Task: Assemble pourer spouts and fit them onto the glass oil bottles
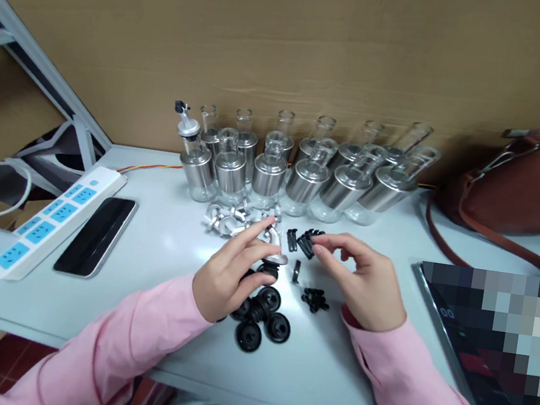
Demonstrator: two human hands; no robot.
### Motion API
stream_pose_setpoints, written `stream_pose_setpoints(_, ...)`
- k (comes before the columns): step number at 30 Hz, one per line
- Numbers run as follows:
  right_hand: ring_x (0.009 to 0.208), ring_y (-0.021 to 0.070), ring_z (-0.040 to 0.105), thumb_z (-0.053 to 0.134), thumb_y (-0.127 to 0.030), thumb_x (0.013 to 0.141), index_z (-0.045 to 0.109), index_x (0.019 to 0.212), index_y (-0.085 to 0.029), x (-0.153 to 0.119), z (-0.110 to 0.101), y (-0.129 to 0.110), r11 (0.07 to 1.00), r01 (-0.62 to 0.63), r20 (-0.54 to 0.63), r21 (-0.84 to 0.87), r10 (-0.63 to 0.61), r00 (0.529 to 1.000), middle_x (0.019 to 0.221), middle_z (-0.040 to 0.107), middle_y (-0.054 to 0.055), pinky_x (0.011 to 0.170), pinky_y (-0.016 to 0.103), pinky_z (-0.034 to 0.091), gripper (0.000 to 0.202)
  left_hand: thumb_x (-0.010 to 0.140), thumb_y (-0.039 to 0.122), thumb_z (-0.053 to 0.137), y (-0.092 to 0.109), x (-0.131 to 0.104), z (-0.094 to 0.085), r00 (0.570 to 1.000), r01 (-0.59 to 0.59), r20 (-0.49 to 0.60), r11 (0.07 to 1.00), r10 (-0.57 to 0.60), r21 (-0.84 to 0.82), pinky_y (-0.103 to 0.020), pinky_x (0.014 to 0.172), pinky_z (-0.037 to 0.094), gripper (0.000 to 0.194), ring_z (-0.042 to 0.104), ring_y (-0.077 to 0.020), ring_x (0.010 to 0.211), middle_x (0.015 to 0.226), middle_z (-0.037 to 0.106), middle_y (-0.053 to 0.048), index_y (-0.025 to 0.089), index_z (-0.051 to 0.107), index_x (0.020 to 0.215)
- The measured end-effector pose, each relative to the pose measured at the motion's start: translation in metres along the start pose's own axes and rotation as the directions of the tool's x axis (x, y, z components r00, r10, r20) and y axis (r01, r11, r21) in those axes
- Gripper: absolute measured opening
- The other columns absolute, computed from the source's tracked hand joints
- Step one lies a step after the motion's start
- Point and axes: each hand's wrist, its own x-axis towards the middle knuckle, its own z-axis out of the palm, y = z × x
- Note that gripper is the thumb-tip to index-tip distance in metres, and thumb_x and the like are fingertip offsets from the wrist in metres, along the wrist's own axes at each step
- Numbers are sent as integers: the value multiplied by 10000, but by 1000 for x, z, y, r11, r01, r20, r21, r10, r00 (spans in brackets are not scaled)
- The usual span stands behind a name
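My left hand point(234, 264) grips a silver pour spout point(274, 243) with a black ribbed stopper point(269, 271) under it. The thumb and index finger of my right hand point(367, 276) are pinched together at a pile of slim black plastic pieces point(305, 244), on one of them. A single dark clip-like piece point(296, 271) stands between the hands. Smaller black parts point(315, 300) lie in a heap below it. Several round black stoppers point(250, 335) are spread beneath my left hand. Loose silver spout parts point(220, 221) lie behind it, partly hidden by the fingers.
Two rows of glass bottles with metal bands point(268, 179) stand at the back; the front-left bottle has a fitted spout point(189, 127). A power strip point(54, 216) and phone point(96, 236) lie left. A brown bag point(528, 185) and a dark-screened tablet point(475, 352) are right.
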Motion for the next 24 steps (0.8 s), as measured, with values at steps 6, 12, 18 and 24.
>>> stream_pose_setpoints(6, 763, 207, 578, 541, -53, 757, 701, 831, -195, 2, 2, 17, 930, 296, 327, -220, -216, 920, 783, 661, 61, 687, 345, 466, 227, 905, 256, 470, 0, 2, -2, 1000, -2, 17, 998, 1, 66, -397, 877, 466, 251, 521, -251, 1109, 1282, 448, -232, 109, 474, 1108)
stream_pose_setpoints(12, 841, 237, 523, 606, -48, 736, 715, 839, -241, 1, 3, 23, 844, 419, 475, -337, -232, 849, 853, 629, 75, 706, 366, 424, 245, 910, 278, 458, 2, 3, -2, 1000, -19, 24, 994, 17, 110, -395, 852, 458, 242, 569, -204, 952, 1255, 460, -229, 110, 469, 1083)
stream_pose_setpoints(18, 856, 253, 525, 595, -100, 763, 657, 791, -203, 0, 3, 21, 809, 417, 502, -415, -179, 846, 872, 629, 81, 678, 363, 409, 124, 912, 271, 453, 1, 3, -1, 999, -34, 34, 992, 30, 121, -396, 860, 452, 237, 569, -173, 884, 1254, 457, -230, 105, 470, 1080)
stream_pose_setpoints(24, 771, 208, 578, 529, -116, 794, 581, 791, -187, 0, 1, 11, 900, 342, 377, -270, -228, 898, 797, 649, 51, 662, 331, 433, 89, 910, 274, 461, 1, 3, -1, 995, -73, 70, 988, 64, 133, -406, 863, 456, 243, 571, -193, 928, 1245, 480, -245, 99, 491, 1076)
